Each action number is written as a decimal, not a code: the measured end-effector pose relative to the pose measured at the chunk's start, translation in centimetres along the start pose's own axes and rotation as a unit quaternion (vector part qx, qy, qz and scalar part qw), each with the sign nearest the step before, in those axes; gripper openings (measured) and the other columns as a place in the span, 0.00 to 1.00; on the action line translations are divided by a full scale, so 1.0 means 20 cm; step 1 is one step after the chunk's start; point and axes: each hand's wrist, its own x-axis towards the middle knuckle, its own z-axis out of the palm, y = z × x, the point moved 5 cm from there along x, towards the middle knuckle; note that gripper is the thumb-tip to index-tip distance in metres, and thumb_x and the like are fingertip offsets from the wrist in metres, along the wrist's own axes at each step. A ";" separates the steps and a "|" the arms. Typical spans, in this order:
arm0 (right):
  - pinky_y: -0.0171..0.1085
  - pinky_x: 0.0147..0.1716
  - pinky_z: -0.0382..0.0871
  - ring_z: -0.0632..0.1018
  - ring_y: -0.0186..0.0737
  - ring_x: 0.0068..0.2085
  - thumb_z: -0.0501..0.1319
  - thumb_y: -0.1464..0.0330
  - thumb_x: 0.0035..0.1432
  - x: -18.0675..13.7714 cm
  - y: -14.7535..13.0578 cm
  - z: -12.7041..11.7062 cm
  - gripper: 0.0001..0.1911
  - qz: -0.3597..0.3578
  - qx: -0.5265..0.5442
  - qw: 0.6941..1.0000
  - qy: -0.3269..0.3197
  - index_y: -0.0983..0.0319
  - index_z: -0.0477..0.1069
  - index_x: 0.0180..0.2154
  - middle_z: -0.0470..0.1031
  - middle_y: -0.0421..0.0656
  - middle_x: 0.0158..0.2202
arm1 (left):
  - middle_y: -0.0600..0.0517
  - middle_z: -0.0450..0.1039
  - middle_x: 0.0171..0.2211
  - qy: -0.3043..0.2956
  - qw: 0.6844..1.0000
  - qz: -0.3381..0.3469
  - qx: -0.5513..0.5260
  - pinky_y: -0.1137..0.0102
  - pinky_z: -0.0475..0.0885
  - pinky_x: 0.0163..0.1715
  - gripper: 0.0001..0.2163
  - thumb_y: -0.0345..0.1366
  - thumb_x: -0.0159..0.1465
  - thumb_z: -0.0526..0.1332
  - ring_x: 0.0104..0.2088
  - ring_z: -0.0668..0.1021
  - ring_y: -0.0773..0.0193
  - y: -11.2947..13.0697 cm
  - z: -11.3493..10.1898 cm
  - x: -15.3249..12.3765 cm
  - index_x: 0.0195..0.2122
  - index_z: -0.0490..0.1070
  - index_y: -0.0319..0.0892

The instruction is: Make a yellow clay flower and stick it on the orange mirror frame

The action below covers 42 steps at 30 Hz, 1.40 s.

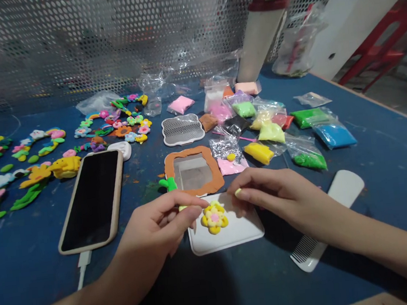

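A yellow clay flower point(214, 217) with a pink centre lies on a white flat plate point(230, 239) with rounded corners. My left hand point(163, 220) is closed, its thumb and forefinger pinching at the flower's upper left edge. To the right, my right hand point(269, 189) is held in a pinch above the plate's upper right corner. A pale yellow spot shows at that thumb tip; whether it is clay or the nail I cannot tell. Just behind the plate is a mirror point(193, 173) framed in brown clay, with a green clay cactus at its lower left.
A phone point(90, 203) on a cable lies left, beside several clay-flower wreaths point(131, 128). Bags of coloured clay point(260, 154) spread behind my right hand. A white comb point(345, 188) passes under my right forearm. A tumbler point(262, 34) stands by the perforated metal panel point(104, 41).
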 end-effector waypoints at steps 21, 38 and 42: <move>0.31 0.27 0.64 0.70 0.32 0.30 0.60 0.73 0.55 0.01 -0.04 0.04 0.05 -0.121 -0.202 0.972 -0.012 0.61 0.69 0.36 0.69 0.41 0.34 | 0.60 0.64 0.21 -0.016 0.997 0.021 -0.076 0.77 0.56 0.19 0.07 0.38 0.63 0.55 0.16 0.60 0.75 -0.04 0.01 0.02 0.38 0.70 0.43; 0.36 0.36 0.67 0.71 0.36 0.37 0.55 0.68 0.62 0.01 -0.04 0.03 0.06 -0.133 -0.197 0.971 -0.035 0.61 0.70 0.37 0.69 0.44 0.37 | 0.61 0.58 0.15 -0.035 0.996 0.027 -0.083 0.77 0.54 0.18 0.09 0.38 0.64 0.54 0.16 0.60 0.74 -0.03 0.02 0.02 0.36 0.70 0.42; 0.36 0.38 0.66 0.72 0.36 0.38 0.51 0.68 0.65 0.01 -0.04 0.03 0.11 -0.149 -0.187 0.970 -0.038 0.62 0.71 0.38 0.69 0.44 0.37 | 0.61 0.60 0.16 -0.034 0.995 0.034 -0.084 0.77 0.56 0.19 0.09 0.38 0.65 0.52 0.16 0.61 0.75 -0.04 0.02 0.02 0.35 0.70 0.42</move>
